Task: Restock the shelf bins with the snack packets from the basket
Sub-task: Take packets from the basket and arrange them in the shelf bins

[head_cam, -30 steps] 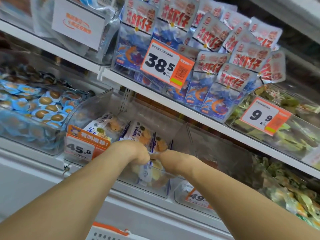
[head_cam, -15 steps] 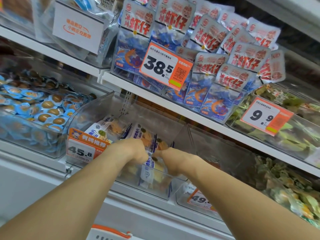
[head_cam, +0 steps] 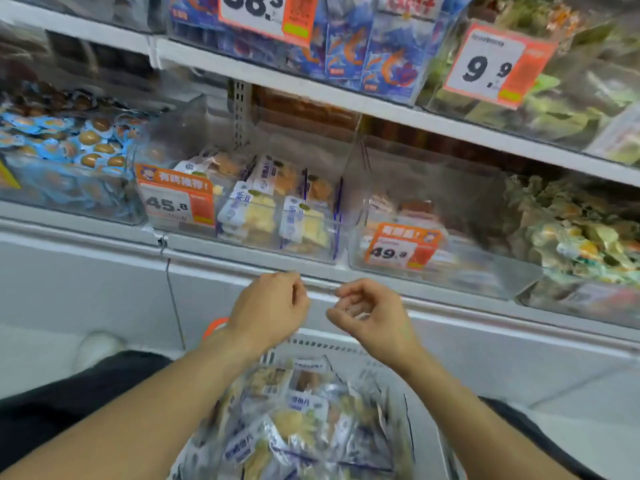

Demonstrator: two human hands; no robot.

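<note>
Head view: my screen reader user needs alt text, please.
Both hands, left hand and right hand, hang loosely curled and hold nothing above a basket of snack packets. Ahead, the clear shelf bin tagged 45.8 holds matching packets.

Snack packets heaped in basket; more stand in clear bin.

Both bare forearms reach forward and upward from the lower corners and draw close at the wrists. The left hand shows its back, fingers loosely curled under and holding nothing (the fingertips are mostly hidden). The right hand sits just beside it, apart, palm turned partly inward, fingers relaxed in a loose curl, empty.
</note>
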